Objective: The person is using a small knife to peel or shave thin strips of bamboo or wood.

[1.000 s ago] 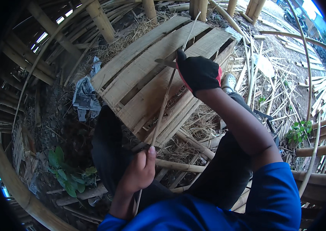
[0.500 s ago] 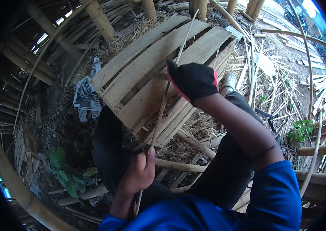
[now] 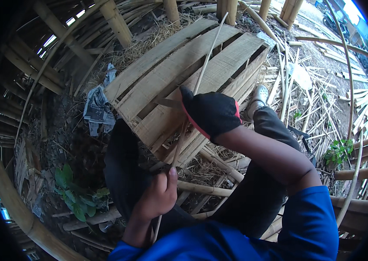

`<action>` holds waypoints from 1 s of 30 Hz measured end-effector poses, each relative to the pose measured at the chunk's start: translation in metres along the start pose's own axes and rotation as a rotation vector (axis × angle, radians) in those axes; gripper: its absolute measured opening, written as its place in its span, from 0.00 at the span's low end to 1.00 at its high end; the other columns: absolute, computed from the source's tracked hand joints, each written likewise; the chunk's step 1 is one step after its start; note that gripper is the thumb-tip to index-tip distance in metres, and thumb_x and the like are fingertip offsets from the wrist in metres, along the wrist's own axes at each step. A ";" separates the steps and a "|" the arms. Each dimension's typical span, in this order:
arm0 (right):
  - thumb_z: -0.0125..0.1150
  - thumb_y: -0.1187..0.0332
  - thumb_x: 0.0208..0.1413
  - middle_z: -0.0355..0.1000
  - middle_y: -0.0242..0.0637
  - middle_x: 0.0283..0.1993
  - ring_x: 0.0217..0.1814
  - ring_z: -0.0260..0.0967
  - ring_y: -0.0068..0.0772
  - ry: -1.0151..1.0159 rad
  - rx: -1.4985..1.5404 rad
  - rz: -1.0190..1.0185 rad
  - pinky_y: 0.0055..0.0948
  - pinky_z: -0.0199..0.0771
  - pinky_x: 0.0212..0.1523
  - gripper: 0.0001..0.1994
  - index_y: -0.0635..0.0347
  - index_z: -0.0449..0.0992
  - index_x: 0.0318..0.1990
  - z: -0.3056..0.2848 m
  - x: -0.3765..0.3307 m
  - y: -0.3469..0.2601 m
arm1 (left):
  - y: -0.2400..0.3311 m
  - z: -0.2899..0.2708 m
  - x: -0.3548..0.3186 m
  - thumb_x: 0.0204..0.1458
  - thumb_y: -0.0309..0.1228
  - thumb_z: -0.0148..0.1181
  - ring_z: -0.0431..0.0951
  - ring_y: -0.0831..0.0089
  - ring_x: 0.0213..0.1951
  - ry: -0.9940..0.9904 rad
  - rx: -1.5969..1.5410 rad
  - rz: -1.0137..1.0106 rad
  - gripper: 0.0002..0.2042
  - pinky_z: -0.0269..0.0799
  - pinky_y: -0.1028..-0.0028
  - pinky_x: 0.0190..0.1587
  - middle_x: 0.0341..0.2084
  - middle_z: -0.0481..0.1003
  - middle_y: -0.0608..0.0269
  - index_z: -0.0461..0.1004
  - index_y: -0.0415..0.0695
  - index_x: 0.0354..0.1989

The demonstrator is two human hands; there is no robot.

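A long, thin bamboo strip (image 3: 211, 48) runs from near my body up across a slatted wooden crate (image 3: 149, 82). My bare left hand (image 3: 160, 195) is closed around its lower part, thumb lying along it. In a black and red glove, my right hand (image 3: 213, 114) is closed over the middle of the strip. A flat metal knife blade (image 3: 167, 102) juts out leftward from the glove, crossing close to the strip; the handle is hidden in my fist. The strip slants over the crate top, its far end past the crate's back edge.
Crumpled newspaper (image 3: 99, 108) lies left of the crate, and a leafy plant (image 3: 75, 195) grows nearer me. Bamboo poles (image 3: 116, 24) stand behind. Split bamboo pieces and shavings litter the ground at right, near my shoe (image 3: 260, 95). A curved bamboo pole (image 3: 23, 209) edges the left side.
My right hand has slid down the strip toward me and slightly left, the knife moving with it. My left hand keeps its hold in nearly the same place.
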State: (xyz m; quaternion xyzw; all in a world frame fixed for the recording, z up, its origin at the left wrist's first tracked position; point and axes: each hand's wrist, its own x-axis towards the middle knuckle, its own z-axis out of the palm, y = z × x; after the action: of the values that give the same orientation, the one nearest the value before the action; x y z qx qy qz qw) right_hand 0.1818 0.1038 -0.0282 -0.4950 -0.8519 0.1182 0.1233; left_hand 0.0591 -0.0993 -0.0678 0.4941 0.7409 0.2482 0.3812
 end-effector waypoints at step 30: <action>0.48 0.41 0.65 0.67 0.28 0.25 0.24 0.63 0.21 -0.839 1.233 0.423 0.24 0.64 0.29 0.27 0.58 0.75 0.49 -0.024 0.007 0.015 | -0.002 -0.004 0.003 0.69 0.39 0.42 0.76 0.54 0.31 -0.047 -0.266 -0.071 0.18 0.70 0.61 0.39 0.26 0.73 0.47 0.70 0.35 0.37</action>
State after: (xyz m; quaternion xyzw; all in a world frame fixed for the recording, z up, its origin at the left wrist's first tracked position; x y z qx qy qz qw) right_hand 0.1988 0.1187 -0.0094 -0.4030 -0.4950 0.7696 0.0183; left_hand 0.0540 -0.0969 -0.0682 0.4185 0.7094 0.3190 0.4689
